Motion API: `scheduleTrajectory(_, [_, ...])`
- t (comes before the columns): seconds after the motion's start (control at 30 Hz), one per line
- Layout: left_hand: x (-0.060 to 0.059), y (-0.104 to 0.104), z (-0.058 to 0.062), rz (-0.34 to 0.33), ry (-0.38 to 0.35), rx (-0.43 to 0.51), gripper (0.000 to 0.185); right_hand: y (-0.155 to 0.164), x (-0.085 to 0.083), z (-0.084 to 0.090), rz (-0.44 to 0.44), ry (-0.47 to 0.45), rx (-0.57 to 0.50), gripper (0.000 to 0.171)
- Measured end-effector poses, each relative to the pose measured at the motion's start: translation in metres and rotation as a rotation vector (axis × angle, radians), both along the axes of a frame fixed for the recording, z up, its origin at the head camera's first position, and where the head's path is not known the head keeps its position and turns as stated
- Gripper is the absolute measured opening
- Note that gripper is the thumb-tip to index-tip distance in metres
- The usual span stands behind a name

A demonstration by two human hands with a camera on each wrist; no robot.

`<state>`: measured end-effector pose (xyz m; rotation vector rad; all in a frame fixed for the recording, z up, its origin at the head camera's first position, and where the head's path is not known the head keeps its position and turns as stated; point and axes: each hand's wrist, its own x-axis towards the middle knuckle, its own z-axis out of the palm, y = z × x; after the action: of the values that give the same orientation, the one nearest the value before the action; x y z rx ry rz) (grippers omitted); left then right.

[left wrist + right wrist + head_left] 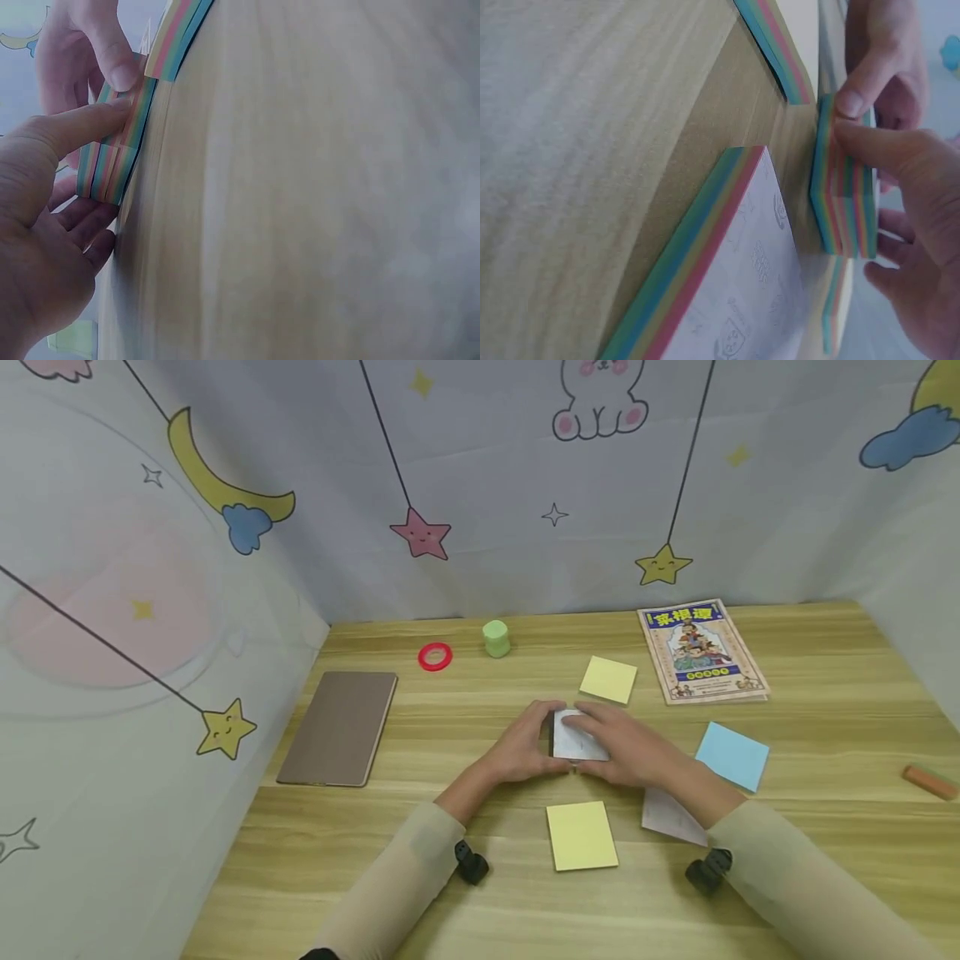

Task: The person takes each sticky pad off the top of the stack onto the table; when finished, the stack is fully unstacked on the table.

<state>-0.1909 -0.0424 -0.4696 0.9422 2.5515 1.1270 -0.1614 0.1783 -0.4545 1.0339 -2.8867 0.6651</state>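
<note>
Wooden desk (480,902), hands half-hiding note pad (579,737)

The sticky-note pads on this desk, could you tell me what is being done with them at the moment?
A person sits at a wooden table and holds one multicoloured sticky-note pad between both hands: the left hand grips its left edge, the right hand lies over the top. Around it lie a yellow pad, another yellow pad, a blue pad, a booklet and a brown notebook.
</note>
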Motion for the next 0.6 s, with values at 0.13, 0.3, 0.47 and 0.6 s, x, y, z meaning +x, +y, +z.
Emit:
scheduleTrajectory(0.13, [0.0001, 0.0003, 0.0001, -0.001, -0.001, 0.008, 0.089, -0.0020, -0.0032, 0.0019, 0.014, -0.001, -0.013, 0.068])
scheduleTrajectory(0.3, [-0.0004, 0.0004, 0.0007, -0.001, -0.009, 0.004, 0.089, -0.0029, -0.0055, 0.0029, 0.030, 0.017, -0.020, 0.067])
scheduleTrajectory(0.47, [-0.0008, 0.0004, -0.0003, -0.005, -0.001, 0.002, 0.090, -0.0013, -0.0054, 0.0054, 0.026, 0.018, -0.020, 0.065])
scheduleTrajectory(0.6, [-0.0014, 0.0006, -0.0022, -0.005, 0.011, -0.003, 0.090, 0.0032, -0.0045, 0.0088, 0.010, -0.009, -0.008, 0.063])
